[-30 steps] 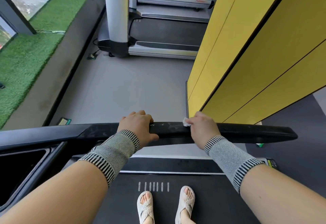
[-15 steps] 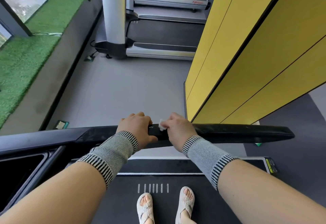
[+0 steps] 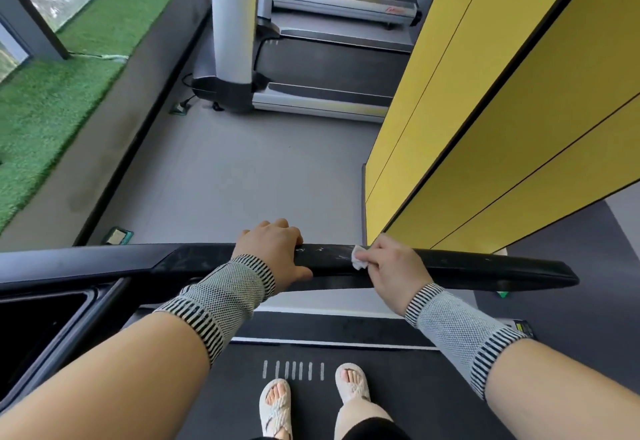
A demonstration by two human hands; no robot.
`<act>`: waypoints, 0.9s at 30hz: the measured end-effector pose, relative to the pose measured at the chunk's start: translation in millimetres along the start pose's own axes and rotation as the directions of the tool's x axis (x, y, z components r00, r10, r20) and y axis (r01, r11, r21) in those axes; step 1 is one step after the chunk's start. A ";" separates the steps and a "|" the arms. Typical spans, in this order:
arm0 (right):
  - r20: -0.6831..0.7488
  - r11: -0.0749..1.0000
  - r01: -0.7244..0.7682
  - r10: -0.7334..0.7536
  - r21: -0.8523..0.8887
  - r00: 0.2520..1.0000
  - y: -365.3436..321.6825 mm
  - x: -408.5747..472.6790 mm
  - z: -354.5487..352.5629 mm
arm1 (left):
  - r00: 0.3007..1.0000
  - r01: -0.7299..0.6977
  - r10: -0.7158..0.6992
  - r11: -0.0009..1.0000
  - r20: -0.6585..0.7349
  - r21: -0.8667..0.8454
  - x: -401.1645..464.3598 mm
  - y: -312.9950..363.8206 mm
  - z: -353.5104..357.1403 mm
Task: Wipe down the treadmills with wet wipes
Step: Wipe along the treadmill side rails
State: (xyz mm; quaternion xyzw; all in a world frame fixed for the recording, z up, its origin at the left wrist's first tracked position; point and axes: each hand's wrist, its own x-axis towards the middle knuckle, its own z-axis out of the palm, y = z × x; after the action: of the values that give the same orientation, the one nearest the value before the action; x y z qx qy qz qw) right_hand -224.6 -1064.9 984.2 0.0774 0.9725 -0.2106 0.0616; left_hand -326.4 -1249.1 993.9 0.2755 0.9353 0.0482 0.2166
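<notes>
Head view: left hand centre frame, fingers curled over black handrail; right hand beside it, fingers pinching white wet wipe against rail top.

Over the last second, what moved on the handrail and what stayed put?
The right hand, pinching the wet wipe, slid left along the handrail toward the left hand, then back right. The left hand kept its grip in the same spot; both feet stayed on the belt.

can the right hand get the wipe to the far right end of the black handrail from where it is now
Probably yes. The right hand already presses the wipe on the handrail, and nothing sits on the rail between it and the end.
</notes>
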 end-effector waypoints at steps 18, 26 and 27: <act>0.137 0.686 0.708 -0.727 0.168 0.673 43.9 51.7 -10.4 | 0.938 0.261 -0.241 0.964 -0.247 0.051 -32.8 23.1 22.2; 0.105 0.540 0.804 -0.840 0.250 0.532 36.6 75.9 2.1 | 0.709 0.422 -0.425 0.895 -0.564 -0.143 -73.0 34.5 64.4; 0.107 0.525 0.809 -0.849 0.264 0.517 44.7 74.5 -0.8 | 0.701 0.435 -0.448 0.885 -0.555 -0.166 -75.8 35.6 69.2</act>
State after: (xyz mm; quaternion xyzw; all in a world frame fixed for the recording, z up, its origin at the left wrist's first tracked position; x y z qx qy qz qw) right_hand -289.7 -1015.0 955.7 -0.4164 0.8535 -0.3086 0.0542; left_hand -221.8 -1261.8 967.7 0.0131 0.9937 0.0866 -0.0701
